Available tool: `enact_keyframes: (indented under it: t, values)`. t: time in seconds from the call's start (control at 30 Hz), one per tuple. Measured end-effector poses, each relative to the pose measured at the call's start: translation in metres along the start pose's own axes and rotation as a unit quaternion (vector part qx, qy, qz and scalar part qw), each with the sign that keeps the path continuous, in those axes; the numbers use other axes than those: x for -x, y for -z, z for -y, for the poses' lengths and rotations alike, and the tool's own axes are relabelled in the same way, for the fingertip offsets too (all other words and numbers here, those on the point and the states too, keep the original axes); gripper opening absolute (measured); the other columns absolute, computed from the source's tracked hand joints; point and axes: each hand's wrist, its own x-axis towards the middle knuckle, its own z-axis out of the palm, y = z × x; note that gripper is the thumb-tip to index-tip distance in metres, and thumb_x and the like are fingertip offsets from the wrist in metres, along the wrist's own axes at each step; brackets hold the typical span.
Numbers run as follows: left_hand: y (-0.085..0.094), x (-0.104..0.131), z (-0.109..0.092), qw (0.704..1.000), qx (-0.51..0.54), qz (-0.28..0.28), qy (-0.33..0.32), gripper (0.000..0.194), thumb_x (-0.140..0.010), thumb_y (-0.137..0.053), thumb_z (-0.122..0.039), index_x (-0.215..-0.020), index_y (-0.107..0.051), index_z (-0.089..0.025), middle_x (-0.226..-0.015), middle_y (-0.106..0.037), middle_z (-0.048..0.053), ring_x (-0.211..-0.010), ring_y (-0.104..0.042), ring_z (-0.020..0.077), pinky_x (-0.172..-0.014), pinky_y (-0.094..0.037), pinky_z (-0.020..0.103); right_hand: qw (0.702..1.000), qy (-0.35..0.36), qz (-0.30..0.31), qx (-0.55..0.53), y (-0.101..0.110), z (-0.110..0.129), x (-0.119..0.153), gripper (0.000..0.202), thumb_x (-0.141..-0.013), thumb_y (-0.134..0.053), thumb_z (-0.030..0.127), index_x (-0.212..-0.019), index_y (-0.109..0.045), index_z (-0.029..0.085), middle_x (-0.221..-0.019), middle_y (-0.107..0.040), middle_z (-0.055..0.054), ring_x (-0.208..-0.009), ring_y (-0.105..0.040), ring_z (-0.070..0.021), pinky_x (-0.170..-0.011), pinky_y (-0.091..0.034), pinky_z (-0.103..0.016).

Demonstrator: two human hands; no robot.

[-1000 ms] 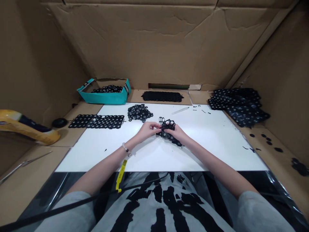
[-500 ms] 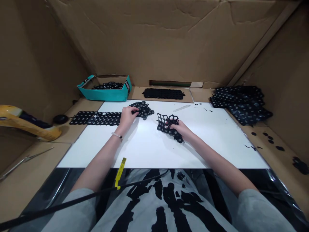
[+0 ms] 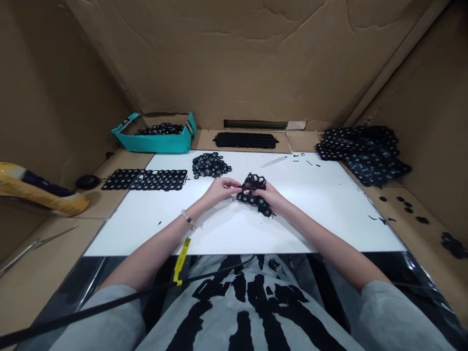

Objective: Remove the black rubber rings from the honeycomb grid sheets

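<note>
My right hand (image 3: 275, 196) grips a crumpled piece of black netted fabric (image 3: 252, 199) above the white board (image 3: 219, 229). At the fabric's left edge, my left hand (image 3: 221, 191) has its thumb and fingers pinched together; whatever is between the fingertips is too small to make out. A pile of small black rings (image 3: 211, 165) lies on the board behind my left hand. Farther left, a flat strip of black fabric with pale dots (image 3: 157, 180) reaches past the board's edge onto the cardboard.
A teal box (image 3: 157, 143) of black rings stands at the back left. Folded black fabric (image 3: 246, 140) lies at the back, a dotted fabric heap (image 3: 373, 155) at the right. A clear pen-like stick (image 3: 273, 162), scissors (image 3: 36, 245) and a yellow bottle (image 3: 69, 204) are also around.
My left hand has moved right and nearer to me, from the ring pile to the fabric's left edge. My right hand still holds the fabric, whose upper part is now more bunched.
</note>
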Motion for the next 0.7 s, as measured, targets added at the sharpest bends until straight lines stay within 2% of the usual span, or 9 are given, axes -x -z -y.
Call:
enact_keyframes:
  t: [0.07, 0.1, 0.27, 0.37, 0.43, 0.5, 0.57, 0.7]
  values:
    - [0.007, -0.005, 0.004, 0.999, 0.029, -0.010, 0.018, 0.031, -0.069, -0.077, -0.043, -0.084, -0.078, -0.016, -0.082, -0.075, 0.008, -0.065, -0.060, 0.0170, -0.056, -0.042, 0.027, 1.000, -0.002, -0.003, -0.001, 0.000, -0.001, -0.001, 0.038, -0.058, -0.061, 0.016, -0.095, -0.068, 0.019, -0.103, -0.075, -0.004, -0.106, -0.067, -0.0230, -0.101, -0.048, -0.037]
    - [0.013, -0.008, 0.006, 0.999, 0.037, -0.032, 0.018, 0.031, -0.068, -0.078, -0.043, -0.083, -0.078, -0.016, -0.082, -0.075, 0.008, -0.067, -0.061, 0.0177, -0.058, -0.043, 0.028, 1.000, -0.007, -0.009, -0.003, 0.000, -0.001, -0.002, 0.037, -0.057, -0.059, 0.015, -0.093, -0.067, 0.019, -0.102, -0.075, -0.004, -0.107, -0.067, -0.0235, -0.101, -0.048, -0.038]
    - [0.058, -0.024, 0.023, 0.975, 0.049, -0.217, 0.012, 0.041, -0.063, -0.080, -0.043, -0.093, -0.075, -0.016, -0.076, -0.073, 0.007, -0.072, -0.064, 0.0200, -0.068, -0.047, 0.030, 0.998, -0.036, -0.038, -0.026, 0.001, -0.001, -0.002, 0.036, -0.053, -0.051, 0.012, -0.087, -0.060, 0.021, -0.092, -0.075, -0.003, -0.108, -0.068, -0.0243, -0.098, -0.050, -0.037]
    - [0.078, -0.028, 0.033, 0.967, -0.065, -0.247, -0.011, 0.026, -0.069, -0.076, -0.037, -0.085, -0.074, -0.017, -0.076, -0.071, 0.006, -0.076, -0.062, 0.0221, -0.075, -0.047, 0.034, 0.998, -0.042, -0.026, -0.046, 0.002, 0.001, 0.000, 0.035, -0.054, -0.053, 0.013, -0.088, -0.058, 0.021, -0.089, -0.074, -0.002, -0.108, -0.068, -0.0242, -0.097, -0.050, -0.036]
    - [0.081, -0.028, 0.035, 0.948, -0.181, -0.256, -0.049, 0.014, -0.072, -0.075, -0.033, -0.077, -0.075, -0.019, -0.087, -0.071, 0.008, -0.092, -0.059, 0.0268, -0.087, -0.044, 0.040, 0.998, -0.035, -0.015, -0.054, 0.002, 0.001, 0.000, 0.036, -0.053, -0.057, 0.013, -0.089, -0.057, 0.022, -0.088, -0.074, -0.002, -0.110, -0.067, -0.0241, -0.098, -0.049, -0.036]
    - [0.077, -0.026, 0.032, 0.918, -0.271, -0.277, -0.084, 0.011, -0.074, -0.074, -0.031, -0.080, -0.077, -0.022, -0.098, -0.069, 0.010, -0.105, -0.052, 0.0314, -0.095, -0.040, 0.044, 0.998, -0.031, -0.010, -0.062, 0.002, 0.002, 0.000, 0.038, -0.053, -0.059, 0.013, -0.090, -0.057, 0.022, -0.089, -0.074, -0.002, -0.111, -0.067, -0.0239, -0.098, -0.049, -0.036]
    - [0.068, -0.021, 0.024, 0.908, -0.304, -0.265, -0.111, 0.016, -0.079, -0.071, -0.033, -0.089, -0.078, -0.022, -0.100, -0.068, 0.010, -0.106, -0.050, 0.0315, -0.095, -0.039, 0.045, 0.997, -0.039, -0.012, -0.071, 0.001, 0.002, 0.000, 0.041, -0.053, -0.060, 0.013, -0.093, -0.057, 0.022, -0.090, -0.074, -0.002, -0.110, -0.067, -0.0241, -0.098, -0.050, -0.037]
    - [0.038, -0.006, 0.002, 0.951, -0.254, -0.102, -0.144, 0.023, -0.086, -0.064, -0.041, -0.085, -0.077, -0.022, -0.088, -0.073, 0.006, -0.089, -0.059, 0.0247, -0.085, -0.043, 0.037, 0.997, -0.049, -0.008, -0.067, -0.002, 0.004, 0.001, 0.042, -0.053, -0.061, 0.014, -0.094, -0.056, 0.023, -0.092, -0.075, -0.001, -0.106, -0.068, -0.0233, -0.098, -0.050, -0.038]
